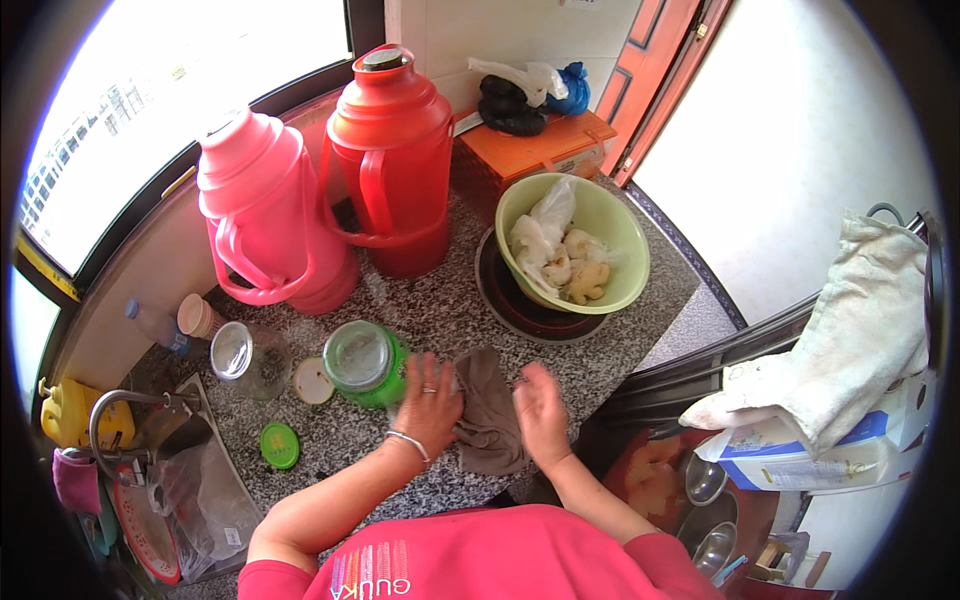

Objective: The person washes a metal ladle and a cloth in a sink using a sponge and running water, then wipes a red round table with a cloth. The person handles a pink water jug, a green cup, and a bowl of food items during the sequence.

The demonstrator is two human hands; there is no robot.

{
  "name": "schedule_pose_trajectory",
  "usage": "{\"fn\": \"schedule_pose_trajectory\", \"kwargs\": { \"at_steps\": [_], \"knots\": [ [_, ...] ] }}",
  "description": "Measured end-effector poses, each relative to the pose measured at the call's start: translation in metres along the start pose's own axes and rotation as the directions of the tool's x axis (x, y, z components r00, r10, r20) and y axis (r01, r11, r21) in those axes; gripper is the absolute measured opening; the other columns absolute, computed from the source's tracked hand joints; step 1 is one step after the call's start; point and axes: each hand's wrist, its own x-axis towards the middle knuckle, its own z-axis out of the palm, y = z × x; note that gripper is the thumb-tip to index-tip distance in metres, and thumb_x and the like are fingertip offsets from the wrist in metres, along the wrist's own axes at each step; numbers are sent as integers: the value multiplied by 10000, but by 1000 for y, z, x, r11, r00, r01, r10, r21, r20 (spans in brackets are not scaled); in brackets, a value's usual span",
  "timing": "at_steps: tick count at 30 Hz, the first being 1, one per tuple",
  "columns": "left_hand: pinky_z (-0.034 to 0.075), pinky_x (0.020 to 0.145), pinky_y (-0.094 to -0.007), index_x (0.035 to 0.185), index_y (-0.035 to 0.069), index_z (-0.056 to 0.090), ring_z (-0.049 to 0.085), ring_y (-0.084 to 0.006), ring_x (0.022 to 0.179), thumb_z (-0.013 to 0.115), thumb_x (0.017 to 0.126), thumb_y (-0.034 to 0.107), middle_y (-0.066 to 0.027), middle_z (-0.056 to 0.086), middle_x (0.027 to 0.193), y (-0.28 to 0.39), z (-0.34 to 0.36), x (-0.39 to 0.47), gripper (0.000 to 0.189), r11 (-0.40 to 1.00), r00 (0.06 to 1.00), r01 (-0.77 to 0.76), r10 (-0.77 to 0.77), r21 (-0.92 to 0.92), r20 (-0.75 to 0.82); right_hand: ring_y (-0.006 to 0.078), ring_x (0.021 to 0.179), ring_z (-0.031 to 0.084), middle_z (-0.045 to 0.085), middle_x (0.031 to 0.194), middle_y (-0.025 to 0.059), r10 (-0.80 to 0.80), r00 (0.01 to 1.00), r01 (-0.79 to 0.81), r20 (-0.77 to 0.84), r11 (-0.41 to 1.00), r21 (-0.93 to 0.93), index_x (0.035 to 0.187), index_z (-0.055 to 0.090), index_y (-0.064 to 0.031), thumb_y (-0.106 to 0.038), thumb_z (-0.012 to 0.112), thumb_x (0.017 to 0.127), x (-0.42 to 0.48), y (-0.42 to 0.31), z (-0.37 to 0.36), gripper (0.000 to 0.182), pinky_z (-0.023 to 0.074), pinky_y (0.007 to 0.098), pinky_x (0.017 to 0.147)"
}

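Note:
My left hand (431, 405), with a ring and a bangle, lies between an upturned glass jar with green sides (365, 364) and a crumpled grey-brown cloth (489, 420). Its fingers are spread beside the jar; whether they touch it, I cannot tell. Right of the cloth, my right hand (541, 412) is slightly blurred, its fingers apart and nothing seen in it. A clear glass jar (251, 361) stands farther left. Between the jars lies a round pale lid (313, 381), and nearer me a green lid (280, 445) rests on the speckled stone countertop (420, 311).
Pink (262, 202) and red (397, 157) thermos flasks stand by the window. A pale green bowl (637, 255) holding ginger and plastic bags sits on a black round hotplate (499, 300). Behind is an orange box (525, 146); at left, a sink tap (112, 405), plastic bottle (154, 324) and paper cups (196, 315).

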Motion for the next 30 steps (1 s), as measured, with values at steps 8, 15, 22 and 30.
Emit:
{"fn": "schedule_pose_trajectory", "kwargs": {
  "at_steps": [8,15,22,30],
  "knots": [
    [-6,1031,-734,1334,215,467,272,-552,1289,619,739,578,-278,395,1375,-13,4,-17,714,997,986,65,-59,-32,156,329,1065,496,399,1318,136,565,796,-357,-219,729,584,1374,276,-90,-464,582,860,125,-38,-59,705,485,440,815],
    [54,1051,-713,1196,120,553,412,-496,1207,617,753,485,-293,502,1245,-25,14,-44,577,996,988,53,-63,72,139,379,982,584,471,1219,199,556,830,-340,-47,571,747,1304,351,-13,-96,460,821,146,-21,-67,501,580,488,716],
    [259,1003,-594,829,83,644,552,-405,1041,523,805,274,-238,630,978,-14,15,-67,228,999,981,-37,35,4,189,361,950,600,503,1167,210,534,840,-328,-90,634,700,1254,385,62,-30,468,750,109,-40,-80,519,578,475,701],
    [372,865,-430,761,129,642,554,-280,965,641,745,378,-127,613,880,-15,20,-111,249,986,982,77,-49,-145,183,230,890,621,605,1029,122,502,863,-407,56,626,665,1157,517,53,-19,505,719,16,-82,-77,444,523,337,731]
  ]
}}
